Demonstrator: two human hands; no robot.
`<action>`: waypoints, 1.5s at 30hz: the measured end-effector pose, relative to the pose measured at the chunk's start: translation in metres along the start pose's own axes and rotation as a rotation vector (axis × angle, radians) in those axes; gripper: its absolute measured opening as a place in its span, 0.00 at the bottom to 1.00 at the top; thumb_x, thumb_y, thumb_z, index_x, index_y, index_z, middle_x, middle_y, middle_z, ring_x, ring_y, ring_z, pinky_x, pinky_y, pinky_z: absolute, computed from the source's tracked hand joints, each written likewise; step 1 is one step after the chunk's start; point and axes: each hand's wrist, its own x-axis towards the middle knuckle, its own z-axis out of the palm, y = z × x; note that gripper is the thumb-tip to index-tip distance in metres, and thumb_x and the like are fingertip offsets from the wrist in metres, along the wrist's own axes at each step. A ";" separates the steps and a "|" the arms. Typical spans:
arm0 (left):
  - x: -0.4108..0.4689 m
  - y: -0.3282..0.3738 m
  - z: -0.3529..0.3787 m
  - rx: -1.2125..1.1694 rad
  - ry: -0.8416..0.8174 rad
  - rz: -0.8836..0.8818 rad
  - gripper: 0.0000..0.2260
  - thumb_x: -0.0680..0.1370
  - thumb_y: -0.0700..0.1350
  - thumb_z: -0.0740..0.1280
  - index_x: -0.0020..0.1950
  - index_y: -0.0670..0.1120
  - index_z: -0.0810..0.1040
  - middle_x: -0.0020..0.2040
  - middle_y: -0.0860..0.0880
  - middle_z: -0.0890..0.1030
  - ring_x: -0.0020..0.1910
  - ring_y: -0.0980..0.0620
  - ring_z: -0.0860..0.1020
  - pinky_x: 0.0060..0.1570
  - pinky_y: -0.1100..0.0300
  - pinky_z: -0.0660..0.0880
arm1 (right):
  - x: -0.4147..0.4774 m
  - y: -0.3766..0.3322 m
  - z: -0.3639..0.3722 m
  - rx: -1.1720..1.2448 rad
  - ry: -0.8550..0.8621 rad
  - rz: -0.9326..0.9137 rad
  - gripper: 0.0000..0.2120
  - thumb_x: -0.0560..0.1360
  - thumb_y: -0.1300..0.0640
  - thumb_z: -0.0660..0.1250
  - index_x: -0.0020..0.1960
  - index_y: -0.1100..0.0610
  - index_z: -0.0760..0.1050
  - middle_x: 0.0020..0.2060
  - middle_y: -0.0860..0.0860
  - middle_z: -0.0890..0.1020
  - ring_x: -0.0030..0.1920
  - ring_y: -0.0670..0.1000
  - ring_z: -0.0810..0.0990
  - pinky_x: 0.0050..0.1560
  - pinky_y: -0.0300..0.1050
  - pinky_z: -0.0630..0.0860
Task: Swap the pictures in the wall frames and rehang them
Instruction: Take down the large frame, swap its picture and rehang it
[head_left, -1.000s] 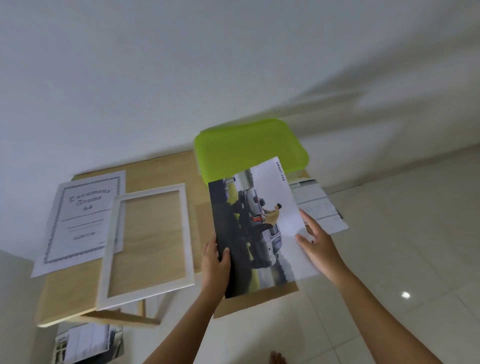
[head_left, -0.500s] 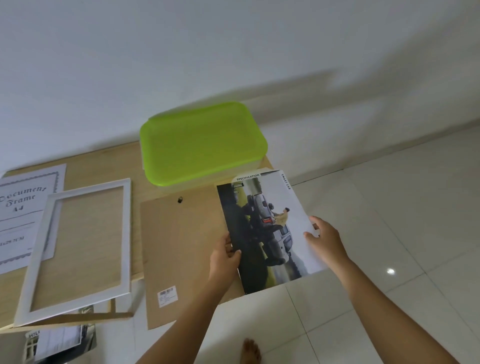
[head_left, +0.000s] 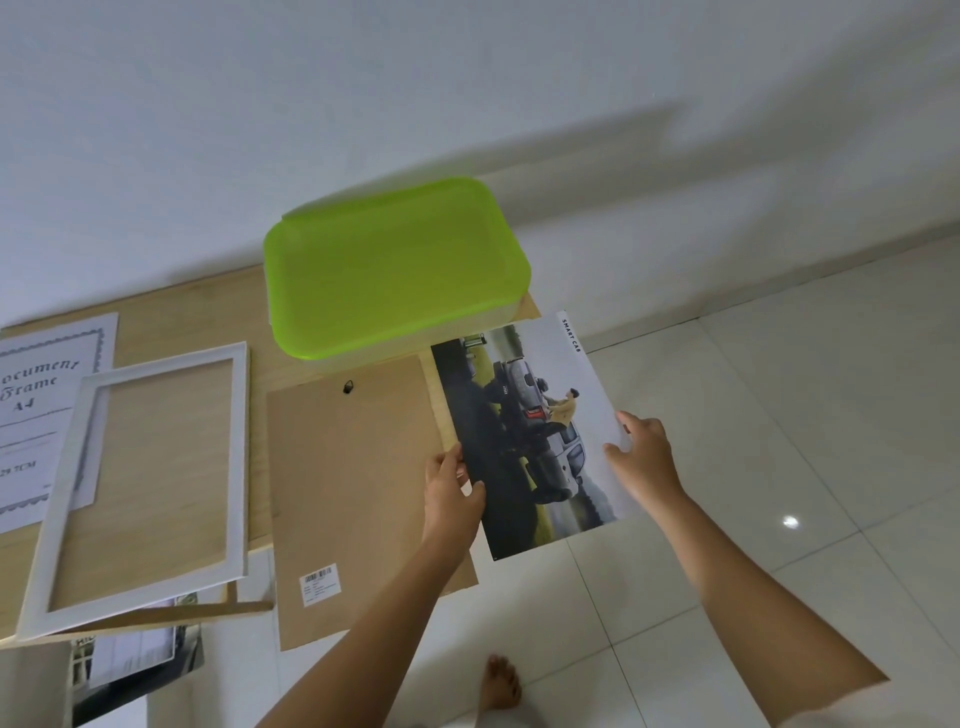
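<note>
White wall (head_left: 363, 93), glossy tiled floor (head_left: 805, 415)

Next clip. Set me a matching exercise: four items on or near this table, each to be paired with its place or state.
Items:
1. truck picture
2. white frame
3. backing board
4. green lid

States:
A. lies empty, overhanging the table's near edge
B. held at both side edges by the left hand and right hand
C. carries a barcode sticker
D. tops a container nearest the wall

Pairs: 1-B, 2-A, 3-C, 4-D
</note>
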 end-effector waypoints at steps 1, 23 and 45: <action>0.000 0.000 0.001 -0.005 0.002 0.000 0.24 0.77 0.37 0.65 0.71 0.45 0.64 0.66 0.48 0.66 0.63 0.50 0.71 0.62 0.57 0.70 | 0.000 0.001 0.001 0.000 -0.002 0.002 0.23 0.76 0.63 0.61 0.71 0.59 0.63 0.64 0.59 0.66 0.59 0.56 0.72 0.52 0.37 0.65; 0.015 -0.043 -0.166 0.236 0.232 0.284 0.18 0.79 0.43 0.59 0.67 0.37 0.68 0.65 0.43 0.70 0.65 0.46 0.68 0.65 0.57 0.62 | -0.049 -0.160 0.095 -0.208 -0.081 -0.422 0.22 0.78 0.58 0.59 0.71 0.61 0.62 0.69 0.57 0.68 0.69 0.55 0.65 0.68 0.47 0.62; 0.094 -0.280 -0.539 0.363 0.308 -0.127 0.26 0.80 0.50 0.56 0.74 0.43 0.53 0.73 0.43 0.56 0.72 0.44 0.55 0.67 0.47 0.63 | -0.144 -0.428 0.448 -0.373 -0.255 -0.679 0.21 0.78 0.58 0.58 0.70 0.60 0.63 0.66 0.54 0.69 0.67 0.53 0.66 0.62 0.46 0.70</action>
